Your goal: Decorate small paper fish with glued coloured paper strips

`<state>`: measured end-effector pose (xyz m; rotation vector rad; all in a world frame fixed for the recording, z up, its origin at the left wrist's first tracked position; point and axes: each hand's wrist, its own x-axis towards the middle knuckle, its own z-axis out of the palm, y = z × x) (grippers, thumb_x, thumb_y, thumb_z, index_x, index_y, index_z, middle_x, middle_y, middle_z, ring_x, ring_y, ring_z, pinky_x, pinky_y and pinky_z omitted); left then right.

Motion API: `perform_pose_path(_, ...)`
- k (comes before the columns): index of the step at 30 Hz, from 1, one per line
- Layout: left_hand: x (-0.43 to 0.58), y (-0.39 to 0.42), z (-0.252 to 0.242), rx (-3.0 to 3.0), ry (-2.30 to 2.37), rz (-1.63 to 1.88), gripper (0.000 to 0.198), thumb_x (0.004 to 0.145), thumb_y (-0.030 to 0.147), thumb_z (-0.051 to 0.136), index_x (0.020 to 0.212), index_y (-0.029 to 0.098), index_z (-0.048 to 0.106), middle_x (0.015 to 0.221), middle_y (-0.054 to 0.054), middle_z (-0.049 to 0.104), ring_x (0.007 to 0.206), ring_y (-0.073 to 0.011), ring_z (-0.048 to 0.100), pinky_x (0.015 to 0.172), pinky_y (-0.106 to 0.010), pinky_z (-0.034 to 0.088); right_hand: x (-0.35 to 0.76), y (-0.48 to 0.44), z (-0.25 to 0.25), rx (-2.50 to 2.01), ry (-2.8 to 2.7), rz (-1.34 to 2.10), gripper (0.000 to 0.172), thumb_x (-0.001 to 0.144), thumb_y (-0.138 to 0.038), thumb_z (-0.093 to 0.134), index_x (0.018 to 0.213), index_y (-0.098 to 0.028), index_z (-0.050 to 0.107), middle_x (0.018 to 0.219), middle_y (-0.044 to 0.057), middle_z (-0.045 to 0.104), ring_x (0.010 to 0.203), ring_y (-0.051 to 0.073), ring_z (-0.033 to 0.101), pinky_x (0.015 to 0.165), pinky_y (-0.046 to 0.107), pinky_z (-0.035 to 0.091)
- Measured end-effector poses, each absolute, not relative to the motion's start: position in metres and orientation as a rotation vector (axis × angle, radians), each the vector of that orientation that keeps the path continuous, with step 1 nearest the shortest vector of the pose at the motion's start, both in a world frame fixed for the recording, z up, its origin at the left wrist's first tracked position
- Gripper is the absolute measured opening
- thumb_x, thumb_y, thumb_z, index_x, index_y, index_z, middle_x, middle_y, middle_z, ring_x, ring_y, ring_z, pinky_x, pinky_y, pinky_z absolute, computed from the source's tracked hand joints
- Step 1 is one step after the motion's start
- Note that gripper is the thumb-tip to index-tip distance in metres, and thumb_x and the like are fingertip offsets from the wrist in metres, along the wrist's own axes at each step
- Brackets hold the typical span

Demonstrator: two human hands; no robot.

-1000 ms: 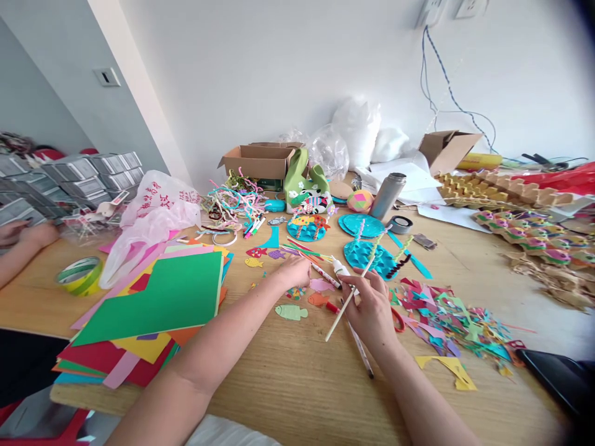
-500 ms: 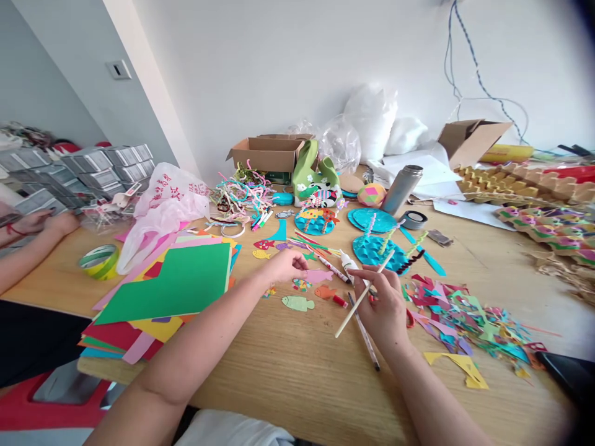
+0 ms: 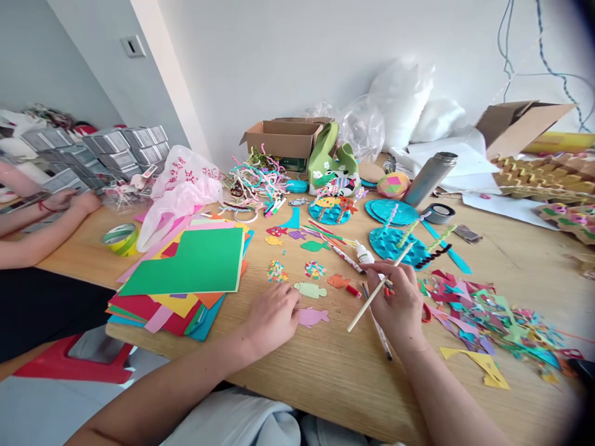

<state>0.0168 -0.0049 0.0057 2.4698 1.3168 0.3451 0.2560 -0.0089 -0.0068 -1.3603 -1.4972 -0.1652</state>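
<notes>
My left hand (image 3: 273,314) rests low over the table, its fingers bent and closed at the left end of a pink paper fish (image 3: 313,317). Between thumb and fingers, my right hand (image 3: 397,297) grips a thin pale stick (image 3: 360,318) that slants down to the left. A light green paper fish (image 3: 310,290) and an orange one (image 3: 338,281) lie just beyond the pink fish. Two small heaps of coloured dots (image 3: 315,269) are behind them. Under my right hand runs a pen (image 3: 382,337); a white glue bottle (image 3: 364,254) lies behind that hand, its tip hidden.
Stacked coloured paper (image 3: 186,263) lies left, beside yellow tape (image 3: 121,240). Paper scraps (image 3: 499,322) spread at right. Farther back are blue discs (image 3: 395,212), a metal flask (image 3: 430,179), pipe cleaners (image 3: 255,186) and a cardboard box (image 3: 283,139). Another person's hands (image 3: 74,204) are at far left.
My left hand has moved toward me, bringing the pink fish down in front of the light green one. The right hand still holds the stick. The view has shifted left.
</notes>
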Motion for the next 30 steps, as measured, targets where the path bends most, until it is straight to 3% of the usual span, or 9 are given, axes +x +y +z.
perform_pose_path(6, 0.006, -0.028, 0.001, 2.887, 1.105, 0.279, 0.018, 0.092, 0.014, 0.043, 0.086, 0.016, 0.060, 0.090, -0.006, 0.058, 0.090, -0.0215, 0.052, 0.079, -0.035, 0.046, 0.247, -0.018, 0.003, -1.139, -1.807, 0.115, 0.018, 0.081, -0.012, 0.053, 0.092, -0.022, 0.063, 0.091, 0.007, 0.061, 0.090, 0.022, 0.060, 0.077, 0.037, 0.049)
perform_pose_path(9, 0.003, -0.039, -0.006, 2.991, 1.006, 0.272, 0.016, 0.092, 0.022, 0.047, 0.099, 0.014, 0.060, 0.098, -0.008, 0.060, 0.094, -0.0231, 0.052, 0.081, -0.037, 0.045, 0.237, -0.023, 0.002, -0.985, -2.113, 0.329, 0.017, 0.077, -0.010, 0.051, 0.085, -0.021, 0.061, 0.082, 0.006, 0.060, 0.081, 0.021, 0.058, 0.069, 0.035, 0.047)
perform_pose_path(14, 0.004, -0.038, -0.010, 3.043, 1.025, 0.267, 0.026, 0.093, 0.026, 0.046, 0.112, 0.013, 0.058, 0.105, -0.010, 0.061, 0.099, -0.0239, 0.052, 0.083, -0.038, 0.044, 0.227, -0.024, -0.007, -1.000, -2.303, 0.352, 0.015, 0.074, -0.008, 0.051, 0.079, -0.019, 0.060, 0.069, 0.004, 0.056, 0.069, 0.019, 0.052, 0.060, 0.031, 0.041)
perform_pose_path(17, 0.004, -0.033, -0.009, 3.051, 1.011, 0.259, 0.027, 0.094, 0.028, 0.046, 0.112, 0.012, 0.058, 0.105, -0.010, 0.061, 0.098, -0.0244, 0.053, 0.083, -0.038, 0.044, 0.228, -0.022, -0.009, -1.020, -2.221, 0.349, 0.015, 0.081, -0.009, 0.049, 0.084, -0.019, 0.061, 0.072, 0.005, 0.059, 0.072, 0.019, 0.054, 0.063, 0.032, 0.042)
perform_pose_path(21, 0.002, -0.029, -0.006, 2.987, 0.995, 0.288, 0.027, 0.093, 0.031, 0.048, 0.110, 0.014, 0.059, 0.105, -0.009, 0.061, 0.100, -0.0246, 0.052, 0.085, -0.039, 0.045, 0.233, -0.019, -0.007, -1.163, -1.875, 0.411, 0.023, 0.095, -0.019, 0.042, 0.108, -0.022, 0.060, 0.089, 0.006, 0.070, 0.088, 0.020, 0.062, 0.078, 0.035, 0.048)
perform_pose_path(26, -0.007, -0.020, -0.002, 2.946, 0.900, 0.397, 0.024, 0.093, 0.030, 0.048, 0.105, 0.015, 0.061, 0.100, -0.009, 0.063, 0.100, -0.0226, 0.053, 0.087, -0.038, 0.046, 0.235, -0.016, 0.002, -1.308, -1.545, 0.487, 0.036, 0.099, -0.036, 0.038, 0.131, -0.025, 0.051, 0.097, 0.006, 0.074, 0.104, 0.022, 0.062, 0.095, 0.043, 0.043)
perform_pose_path(28, -0.010, -0.013, 0.001, 2.958, 0.859, 0.458, 0.022, 0.094, 0.027, 0.046, 0.102, 0.015, 0.062, 0.099, -0.010, 0.063, 0.099, -0.0222, 0.054, 0.089, -0.039, 0.046, 0.234, -0.014, 0.007, -1.287, -1.489, 0.551, 0.038, 0.098, -0.041, 0.039, 0.129, -0.025, 0.053, 0.093, 0.006, 0.073, 0.099, 0.022, 0.064, 0.092, 0.042, 0.045)
perform_pose_path(30, -0.010, -0.002, 0.007, 2.955, 0.857, 0.497, 0.021, 0.094, 0.023, 0.045, 0.099, 0.016, 0.064, 0.097, -0.009, 0.063, 0.098, -0.0216, 0.054, 0.091, -0.040, 0.045, 0.230, -0.009, 0.013, -1.271, -1.417, 0.660, 0.039, 0.096, -0.047, 0.040, 0.118, -0.022, 0.062, 0.087, 0.006, 0.071, 0.084, 0.020, 0.066, 0.079, 0.038, 0.051)
